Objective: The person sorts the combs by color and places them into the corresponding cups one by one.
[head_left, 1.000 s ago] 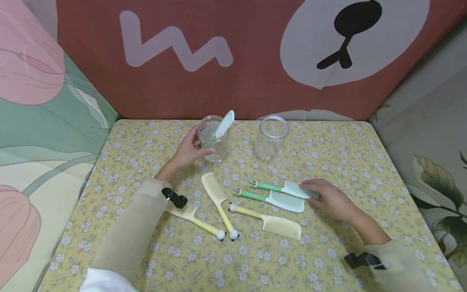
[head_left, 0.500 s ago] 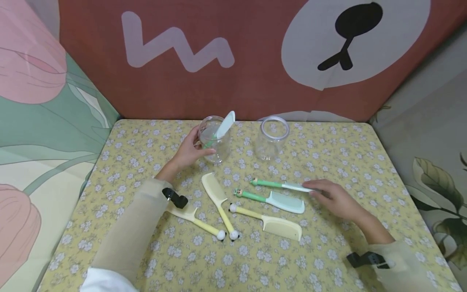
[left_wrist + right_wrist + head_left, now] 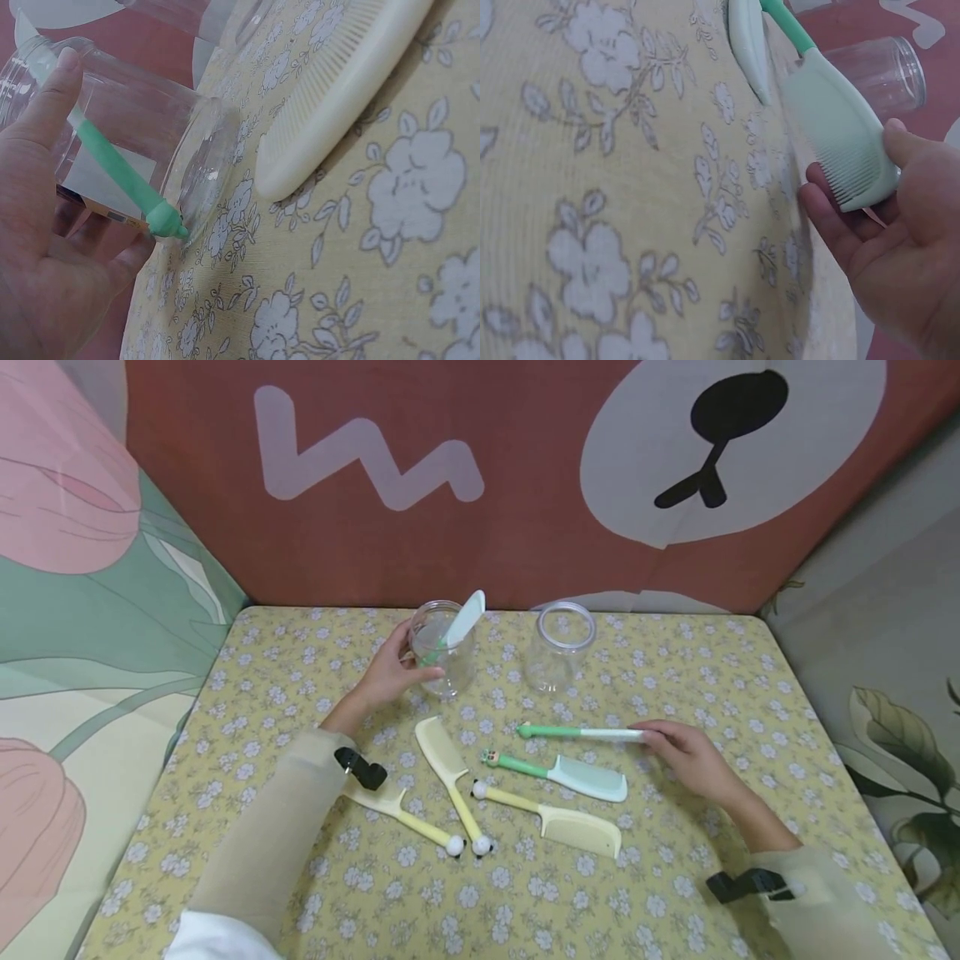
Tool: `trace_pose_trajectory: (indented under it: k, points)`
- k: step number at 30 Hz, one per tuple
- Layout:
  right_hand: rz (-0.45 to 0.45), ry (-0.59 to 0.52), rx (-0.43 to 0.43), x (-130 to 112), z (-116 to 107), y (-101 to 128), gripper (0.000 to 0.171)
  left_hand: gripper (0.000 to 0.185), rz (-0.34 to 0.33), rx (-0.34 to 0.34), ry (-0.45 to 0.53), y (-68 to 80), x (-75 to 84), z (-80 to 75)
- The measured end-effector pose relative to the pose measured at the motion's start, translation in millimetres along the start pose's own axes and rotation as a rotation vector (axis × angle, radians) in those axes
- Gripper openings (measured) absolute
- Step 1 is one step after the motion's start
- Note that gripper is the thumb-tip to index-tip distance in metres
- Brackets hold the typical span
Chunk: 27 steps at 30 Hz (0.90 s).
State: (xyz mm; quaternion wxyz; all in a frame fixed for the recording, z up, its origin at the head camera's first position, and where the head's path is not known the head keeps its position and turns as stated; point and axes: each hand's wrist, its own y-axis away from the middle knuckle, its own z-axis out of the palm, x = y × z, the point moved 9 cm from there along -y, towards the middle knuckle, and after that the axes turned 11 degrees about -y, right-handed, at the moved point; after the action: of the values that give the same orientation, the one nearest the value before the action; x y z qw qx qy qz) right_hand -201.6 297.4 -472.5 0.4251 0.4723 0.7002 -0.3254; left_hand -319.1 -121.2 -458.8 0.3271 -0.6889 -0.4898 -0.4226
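My left hand point(image 3: 392, 672) grips a clear jar point(image 3: 455, 677) from its left side, fingers and thumb around the wall. Inside that jar leans a mint comb point(image 3: 467, 619), green handle down, its toothed end above the rim. My right hand point(image 3: 692, 760) pinches another mint comb point(image 3: 840, 124) by the end of its head. This comb is turned on edge, and its green handle points left. A third mint comb point(image 3: 588, 777) lies flat just in front of it.
A second clear jar point(image 3: 555, 664) stands to the right of the held one. Yellow combs lie on the flowered cloth: one point(image 3: 581, 831) at centre right, one point(image 3: 441, 747) in the middle, one point(image 3: 420, 827) partly under my left sleeve. A red printed backdrop point(image 3: 525, 552) rises behind.
My right hand has taken the far mint comb by its head and turned it from flat onto its edge, lifting it slightly. The left hand stays on the jar.
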Motion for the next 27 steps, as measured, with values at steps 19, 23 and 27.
trace_pose_trajectory:
  k: [19,23,27]
  points:
    - [0.313,-0.164,0.040,35,2,-4,0.043,0.094,-0.003,0.003,-0.004,1.7,-1.5,-0.1]
    - [0.356,-0.297,0.036,37,4,-3,0.044,0.094,0.002,0.006,-0.014,1.2,-1.2,-0.3]
    - [0.360,-0.426,0.032,34,6,-4,0.047,0.095,0.013,0.003,-0.015,1.8,0.9,-0.1]
